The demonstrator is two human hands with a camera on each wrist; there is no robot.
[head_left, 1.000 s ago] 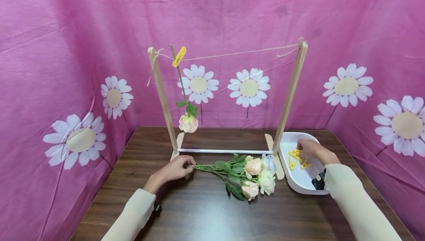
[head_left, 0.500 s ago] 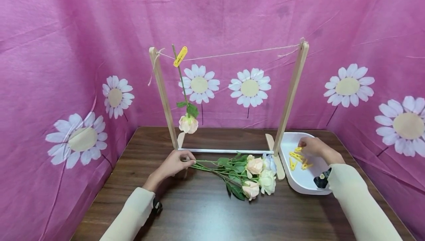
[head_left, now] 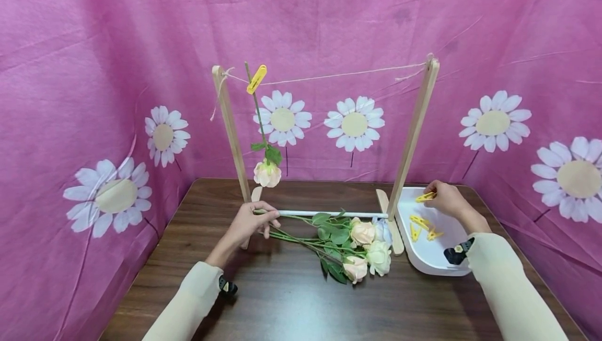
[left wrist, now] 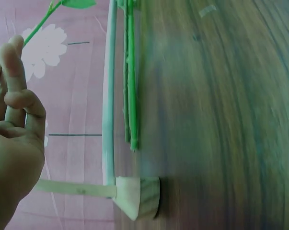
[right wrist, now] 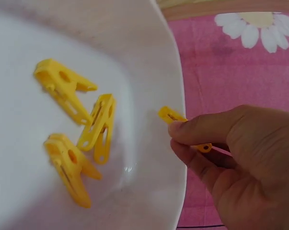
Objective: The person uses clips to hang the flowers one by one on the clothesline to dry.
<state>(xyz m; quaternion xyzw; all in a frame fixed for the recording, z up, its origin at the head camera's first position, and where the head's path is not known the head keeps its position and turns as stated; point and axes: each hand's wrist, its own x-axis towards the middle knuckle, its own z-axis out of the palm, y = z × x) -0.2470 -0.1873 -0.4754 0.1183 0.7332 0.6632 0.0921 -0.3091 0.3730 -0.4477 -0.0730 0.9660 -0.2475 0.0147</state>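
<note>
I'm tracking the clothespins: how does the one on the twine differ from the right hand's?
The hung clothespin grips a rose stem at the twine; the held clothespin shows nothing clipped. The hung clothespin tilts steeply in the head view; the held clothespin lies nearer level. The hung clothespin is near the left post; the held clothespin is pinched by the right hand over the white tub. Both are yellow.

This seems a makeshift booth: pink daisy-print cloth [head_left: 310, 22] backs and flanks a brown table [head_left: 301, 312].
</note>
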